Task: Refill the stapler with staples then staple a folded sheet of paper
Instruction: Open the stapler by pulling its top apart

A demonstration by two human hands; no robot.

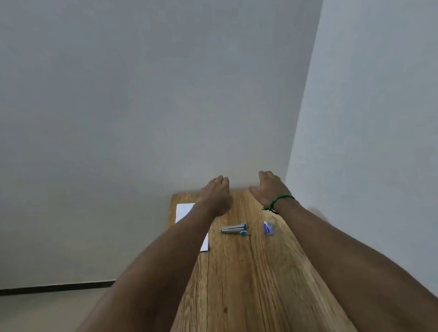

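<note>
Stapler (234, 229): mid-table (245, 279) (staple box (269, 227) nearer the right edge)
Paper (184, 211): left edge
Left hand (215, 191), right hand (268, 188): far edge, fingers relaxed, holding nothing

Desk (235, 280) tan wood with dark grain streaks. Stapler (234, 229) grey metal with blue ends; staple box (268, 227) white and blue; paper (184, 211) plain white. Green braided band (279, 202) on right wrist, walls (131, 94) pale grey-white.

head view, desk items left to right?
paper → stapler → staple box
</note>
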